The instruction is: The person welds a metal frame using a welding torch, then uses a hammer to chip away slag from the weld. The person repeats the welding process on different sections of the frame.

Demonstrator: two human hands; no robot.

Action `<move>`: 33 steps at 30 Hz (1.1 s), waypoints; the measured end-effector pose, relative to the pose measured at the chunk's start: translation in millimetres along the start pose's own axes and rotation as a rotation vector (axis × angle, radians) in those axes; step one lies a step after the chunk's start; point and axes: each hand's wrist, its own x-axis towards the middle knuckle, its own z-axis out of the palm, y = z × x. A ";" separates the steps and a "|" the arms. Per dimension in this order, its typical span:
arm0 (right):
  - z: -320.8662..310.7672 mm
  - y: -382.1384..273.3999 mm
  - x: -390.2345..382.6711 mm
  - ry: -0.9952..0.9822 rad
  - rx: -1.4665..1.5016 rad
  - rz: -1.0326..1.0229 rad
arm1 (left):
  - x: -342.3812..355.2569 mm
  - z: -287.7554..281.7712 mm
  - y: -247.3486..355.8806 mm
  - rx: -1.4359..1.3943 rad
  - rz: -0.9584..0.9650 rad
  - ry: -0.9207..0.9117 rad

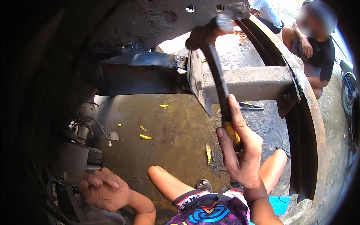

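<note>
My right hand grips a dark hammer by its worn yellowish handle, raised with the blurred head in front of a dark perforated steel plate. Behind the hammer, a flat end plate joins a blackened beam to a pale rectangular beam, which runs right to a curved steel rail. My left hand hangs at lower left with loosely bent fingers and nothing visible in them, near dark vehicle parts.
A person squats at upper right near a bicycle wheel; another person sits behind. Tools, yellow leaves and cables lie on wet concrete. A tire and hanging wires are at left.
</note>
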 end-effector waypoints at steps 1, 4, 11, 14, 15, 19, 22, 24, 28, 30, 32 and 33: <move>-1.8 3.6 -0.4 0.008 0.000 -0.003 | -0.2 1.3 -5.5 -0.009 0.009 -0.007; 3.1 8.4 -3.2 -0.085 0.070 0.050 | 0.1 0.4 -3.3 0.000 -0.008 -0.036; 29.4 22.7 -20.6 0.001 0.107 -0.123 | 14.5 15.6 7.7 -0.010 0.040 -0.086; 41.3 56.4 -64.0 0.009 0.109 -0.153 | 8.2 10.2 -6.6 -0.019 0.028 -0.109; 45.6 65.8 -84.7 -0.036 0.146 -0.135 | 7.8 6.4 -6.3 -0.002 0.016 -0.125; 58.0 97.0 -150.9 -0.229 0.154 -0.092 | 14.1 9.3 -15.0 0.006 0.053 -0.258; 64.3 116.7 -167.7 -0.428 0.230 0.203 | 26.5 32.6 -14.4 -0.025 0.061 -0.337; 61.4 131.6 -173.3 -0.559 0.250 0.528 | 18.3 44.9 -24.6 -0.072 0.029 -0.351; 82.9 189.2 -228.4 -0.453 0.095 0.862 | -11.8 26.1 -42.6 -0.092 0.036 -0.210; 96.9 225.6 -277.0 -0.293 -0.095 0.917 | -25.2 6.3 -49.5 -0.118 -0.042 -0.230; 85.5 238.7 -275.2 -0.297 -0.116 1.168 | -47.3 -12.1 -54.9 -0.060 -0.127 -0.289; 79.4 243.6 -277.1 -0.278 -0.131 1.236 | -60.9 -21.4 -55.7 0.002 -0.160 -0.321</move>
